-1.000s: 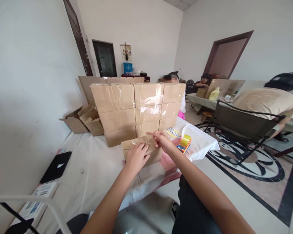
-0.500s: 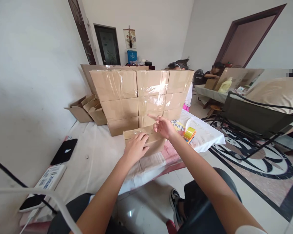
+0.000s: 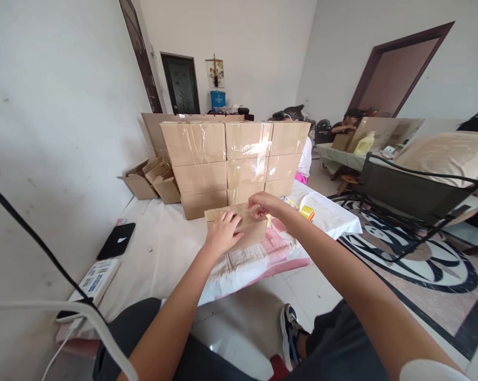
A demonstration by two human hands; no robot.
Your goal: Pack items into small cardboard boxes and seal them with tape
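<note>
The left hand lies flat on the near top of a small cardboard box, fingers spread loosely. The right hand hovers at the box's far right corner, fingers curled together as if pinching; what they pinch cannot be told. The box sits on the white tabletop. Beyond it lies a yellow tape roll, and behind stands a stack of taped boxes.

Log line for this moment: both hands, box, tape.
left hand flat on small carton | right hand at its top far edge | tape dispenser on table, untouched | taped cartons stacked behind
</note>
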